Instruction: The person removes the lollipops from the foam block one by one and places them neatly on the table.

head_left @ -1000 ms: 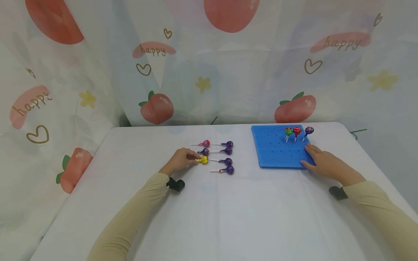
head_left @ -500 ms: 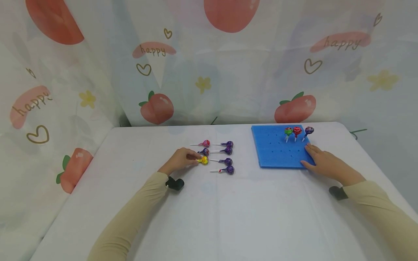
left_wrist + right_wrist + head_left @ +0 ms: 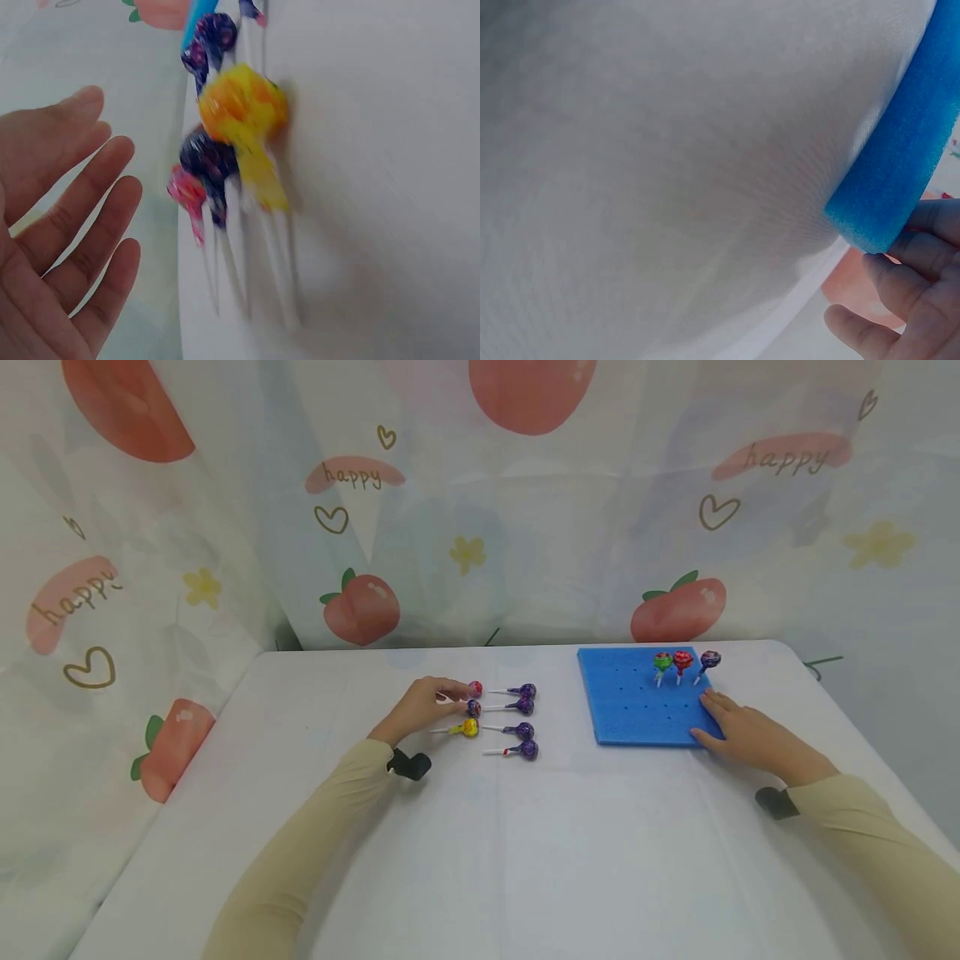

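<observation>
Yellow lollipop (image 3: 470, 727) lies at four o'clock from the left hand (image 3: 412, 710), which hovers, fingers parted and holding nothing, beside a pink lollipop (image 3: 476, 689) and a dark lollipop (image 3: 474, 708). Between it and the blue board (image 3: 618, 718) lie four purple lollipops (image 3: 525, 705); at the board's four o'clock corner rests the right hand (image 3: 746, 735), fingers extended, with three planted lollipops (image 3: 682, 659) towards one o'clock.

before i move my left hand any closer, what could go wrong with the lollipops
Reaching for the pink lollipop or the dark one may nudge the other: they lie close together, with your left grip right beside them.
Your right grip touches the edge of the board; a push might shift it.
The standing purple lollipop leans, so a bump could loosen it.
</observation>
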A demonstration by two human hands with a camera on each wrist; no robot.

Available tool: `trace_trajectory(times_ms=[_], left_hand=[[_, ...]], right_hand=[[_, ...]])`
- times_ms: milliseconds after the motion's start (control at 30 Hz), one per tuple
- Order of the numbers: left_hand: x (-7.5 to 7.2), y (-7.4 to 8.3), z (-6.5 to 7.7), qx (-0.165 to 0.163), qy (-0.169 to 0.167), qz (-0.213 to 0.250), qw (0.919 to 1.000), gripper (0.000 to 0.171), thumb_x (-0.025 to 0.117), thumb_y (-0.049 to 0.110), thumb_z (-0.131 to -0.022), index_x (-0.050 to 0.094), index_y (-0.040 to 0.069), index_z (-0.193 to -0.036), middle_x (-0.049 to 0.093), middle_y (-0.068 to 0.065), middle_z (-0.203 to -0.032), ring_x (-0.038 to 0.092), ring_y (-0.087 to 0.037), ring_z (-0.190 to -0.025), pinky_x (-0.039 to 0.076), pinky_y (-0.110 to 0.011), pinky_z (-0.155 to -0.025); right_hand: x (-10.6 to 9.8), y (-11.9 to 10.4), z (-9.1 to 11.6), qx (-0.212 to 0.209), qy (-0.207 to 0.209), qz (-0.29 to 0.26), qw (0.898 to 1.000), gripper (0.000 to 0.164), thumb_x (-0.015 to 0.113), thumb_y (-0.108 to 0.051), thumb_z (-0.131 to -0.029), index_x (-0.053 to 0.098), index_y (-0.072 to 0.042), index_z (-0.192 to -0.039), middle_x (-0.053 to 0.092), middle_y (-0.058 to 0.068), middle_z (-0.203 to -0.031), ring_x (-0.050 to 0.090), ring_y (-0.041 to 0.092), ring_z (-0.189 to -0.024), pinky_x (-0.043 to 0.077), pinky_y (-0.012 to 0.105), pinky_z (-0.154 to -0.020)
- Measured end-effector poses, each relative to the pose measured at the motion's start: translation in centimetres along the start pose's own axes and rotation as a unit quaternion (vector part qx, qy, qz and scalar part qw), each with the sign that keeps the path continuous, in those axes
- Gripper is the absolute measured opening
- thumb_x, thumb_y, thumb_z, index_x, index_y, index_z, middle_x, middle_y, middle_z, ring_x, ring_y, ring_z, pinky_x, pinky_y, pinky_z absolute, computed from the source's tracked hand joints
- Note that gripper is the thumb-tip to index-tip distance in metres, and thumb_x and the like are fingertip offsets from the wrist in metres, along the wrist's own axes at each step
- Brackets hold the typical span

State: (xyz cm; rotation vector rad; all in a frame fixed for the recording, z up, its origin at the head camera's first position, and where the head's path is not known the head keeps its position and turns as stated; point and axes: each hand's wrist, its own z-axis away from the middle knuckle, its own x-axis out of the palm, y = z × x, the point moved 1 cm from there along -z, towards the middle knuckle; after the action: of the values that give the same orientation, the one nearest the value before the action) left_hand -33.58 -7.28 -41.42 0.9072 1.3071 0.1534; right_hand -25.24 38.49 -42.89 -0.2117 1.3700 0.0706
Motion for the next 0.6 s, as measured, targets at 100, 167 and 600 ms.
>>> trace_trajectory(times_ms=[100, 167, 600], left_hand=[[0.4, 1.2, -1.0, 0.014, 0.012, 0.013, 0.9997, 0.033, 0.065, 0.018, -0.089, 0.064, 0.011, -0.121, 0.070, -0.006, -0.109, 0.062, -0.018, -0.102, 0.049, -0.033, -0.094], [0.9, 2.2, -1.7, 0.033, 0.030, 0.017, 0.9988, 0.032, 0.064, 0.018, -0.090, 0.064, 0.010, -0.121, 0.070, -0.005, -0.106, 0.063, -0.016, -0.099, 0.050, -0.029, -0.091], [5.9, 9.2, -6.6, 0.059, 0.065, 0.071, 0.9936, 0.031, 0.057, 0.018, -0.095, 0.061, 0.009, -0.124, 0.069, -0.007, -0.112, 0.064, -0.019, -0.102, 0.052, -0.023, -0.084]], right_hand=[[0.0, 0.0, 0.0, -0.001, 0.001, 0.001, 1.000, 0.081, 0.053, -0.042, -0.092, 0.026, 0.018, -0.138, 0.023, 0.040, -0.142, 0.026, 0.058, -0.128, 0.029, 0.066, -0.099], [0.0, 0.0, 0.1, 0.001, 0.000, 0.001, 1.000, 0.081, 0.053, -0.042, -0.091, 0.026, 0.018, -0.138, 0.023, 0.040, -0.142, 0.026, 0.058, -0.128, 0.030, 0.065, -0.099], [0.0, -0.2, 0.3, 0.001, 0.005, -0.003, 1.000, 0.081, 0.053, -0.042, -0.091, 0.026, 0.018, -0.138, 0.022, 0.041, -0.142, 0.025, 0.058, -0.128, 0.031, 0.064, -0.100]])
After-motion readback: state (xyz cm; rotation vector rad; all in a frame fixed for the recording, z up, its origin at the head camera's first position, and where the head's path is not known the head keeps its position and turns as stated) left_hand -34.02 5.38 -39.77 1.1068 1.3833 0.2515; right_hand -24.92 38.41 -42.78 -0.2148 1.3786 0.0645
